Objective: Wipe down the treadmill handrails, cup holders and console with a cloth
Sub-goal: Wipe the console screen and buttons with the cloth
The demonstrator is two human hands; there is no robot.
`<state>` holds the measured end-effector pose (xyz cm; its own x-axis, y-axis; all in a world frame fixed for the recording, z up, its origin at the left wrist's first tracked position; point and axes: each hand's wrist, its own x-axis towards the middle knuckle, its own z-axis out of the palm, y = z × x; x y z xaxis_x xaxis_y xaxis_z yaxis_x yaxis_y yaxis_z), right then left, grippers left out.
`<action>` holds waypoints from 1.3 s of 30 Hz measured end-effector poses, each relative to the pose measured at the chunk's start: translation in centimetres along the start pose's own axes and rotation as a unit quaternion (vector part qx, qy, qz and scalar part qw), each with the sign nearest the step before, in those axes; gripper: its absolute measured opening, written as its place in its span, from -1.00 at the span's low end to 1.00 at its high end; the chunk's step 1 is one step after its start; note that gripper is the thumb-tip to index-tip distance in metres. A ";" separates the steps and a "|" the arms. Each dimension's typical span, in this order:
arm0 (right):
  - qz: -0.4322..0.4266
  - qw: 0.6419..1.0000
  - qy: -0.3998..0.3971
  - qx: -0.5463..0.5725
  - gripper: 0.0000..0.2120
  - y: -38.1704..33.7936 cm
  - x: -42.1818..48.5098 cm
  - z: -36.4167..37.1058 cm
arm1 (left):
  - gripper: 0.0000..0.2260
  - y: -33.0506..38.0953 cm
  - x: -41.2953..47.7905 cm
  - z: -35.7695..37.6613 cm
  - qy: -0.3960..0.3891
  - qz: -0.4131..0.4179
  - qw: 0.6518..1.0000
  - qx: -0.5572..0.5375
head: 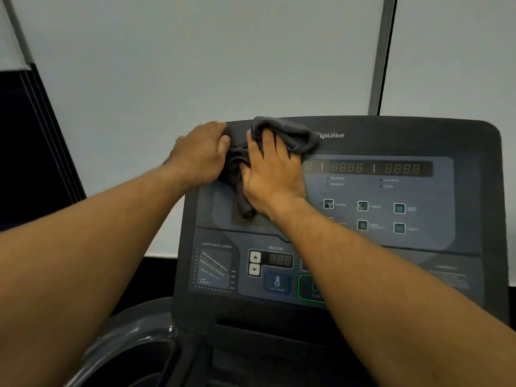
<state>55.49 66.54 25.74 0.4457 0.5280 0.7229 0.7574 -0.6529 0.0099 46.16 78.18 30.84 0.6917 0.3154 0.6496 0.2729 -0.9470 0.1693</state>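
Cloth (pixel 290 135) is bunched on the upper-left face of the console (pixel 460 141) and pinned under the right hand (pixel 272 174). That grip is apart: fingers spread and straight, some tucked under a fold. Left hand (pixel 199 155) is curled over the console's top-left corner, grip clamped on the edge, thumb just beside the cloth.

Risks, as judged:
- Keys could be pressed by accident. Program keys (pixel 363 205) lie just right of the wiping hand; incline arrow keys (pixel 255 263) and the green key (pixel 310 289) lie below, under the right forearm. A firm sweep or a dropped wrist would be enough. Whether the unit is powered cannot be told.
- Coverage could be patchy. The cloth is wadded, so little of it is in contact, and bare palm would be dragged over the readout strip (pixel 374 168), leaving smears.
- A loose tail of cloth hangs onto the perforated patch (pixel 251 219). Lint or moisture could be pushed into the holes; wetness of the cloth cannot be judged.
- The right half of the console could be missed if the left grip is kept as the anchor.
- The curved grey part (pixel 125 339) at lower left, handrail or cup holder, could be skipped; its state cannot be read.
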 end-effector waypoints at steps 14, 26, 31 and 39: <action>0.148 0.989 0.018 0.017 -0.43 6.1 -3.2 -1.9 | -0.66 -4.6 -1.6 -0.4 -0.042 -0.239 0.930 -0.276; -0.024 1.000 -0.009 0.016 -0.43 -9.0 0.5 3.4 | -0.65 -6.7 -1.9 -1.6 -0.064 -0.293 0.834 -0.464; -0.064 0.998 -0.027 -0.003 -0.44 -4.0 -1.1 1.8 | -0.64 -5.7 -2.1 -1.5 -0.087 -0.260 0.859 -0.434; 0.126 0.992 0.011 0.015 -0.44 3.0 -7.4 0.2 | -0.61 -6.4 -4.5 -0.2 -0.087 -0.223 0.913 -0.331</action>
<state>54.52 60.77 20.28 0.6126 0.3373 0.7148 0.6374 -0.7456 -0.1944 41.21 82.82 27.00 0.7217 0.6288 0.2893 0.1298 -0.5334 0.8358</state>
